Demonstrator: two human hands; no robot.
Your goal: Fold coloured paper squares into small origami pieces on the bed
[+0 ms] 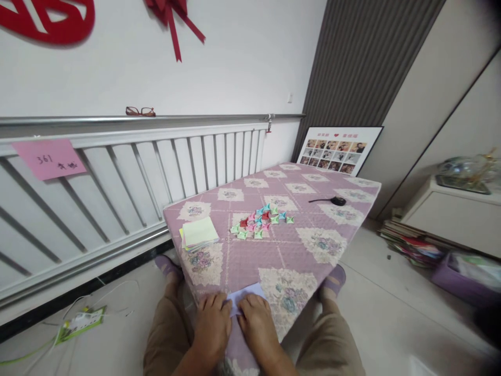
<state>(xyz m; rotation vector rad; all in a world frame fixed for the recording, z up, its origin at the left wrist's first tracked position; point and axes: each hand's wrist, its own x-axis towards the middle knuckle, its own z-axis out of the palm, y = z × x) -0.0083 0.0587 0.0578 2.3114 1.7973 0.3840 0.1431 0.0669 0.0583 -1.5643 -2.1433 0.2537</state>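
A lilac sheet of paper (246,292) lies on the near end of the table, partly covered by my fingers. My left hand (214,319) holds its left side, fingers curled and pressed together. On its right side, my right hand (257,316) has bent fingers gripping and pressing the paper. The thumbs are close to each other at the near edge. Farther up the table sit several small folded paper pieces (259,220) in green, pink, red and blue, grouped together. A stack of coloured paper squares (199,233), pale yellow-green on top, lies at the left edge.
A purple floral cloth covers the table (270,253). A black ladle-shaped object (337,201) lies toward its far right. A white radiator (188,164) runs along the left side, with glasses (140,111) on the pipe above. A power strip (81,325) with cables is on the floor.
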